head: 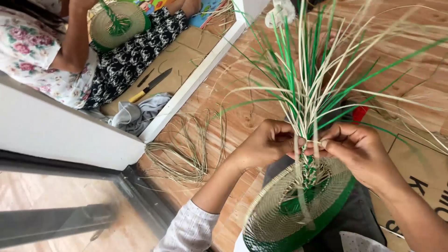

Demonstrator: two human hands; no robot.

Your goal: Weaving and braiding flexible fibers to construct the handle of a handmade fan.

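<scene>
Wooden floorboards [242, 116] lie beneath; both hands, left hand [267, 142] and right hand [357, 149], pinch the green-and-cream braid [306, 168], which runs straight down from the grip onto the woven disc [298, 205]; loose strands [308, 70] fan upward.

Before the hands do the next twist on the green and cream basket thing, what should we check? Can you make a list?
1. Left hand pinching the strands: ok, fingers closed on them.
2. Right hand pinching too: ok, fingers meet the left ones at the braid.
3. Braid sitting over the middle of the round woven piece: ok.
4. Loose strands untangled above the hands: cannot tell, they fan out and cross.
5. Knife away from the hands: ok, it lies on cardboard near the other person.
6. Spare strands in reach: ok, a bundle lies on the floor by the left arm.
</scene>
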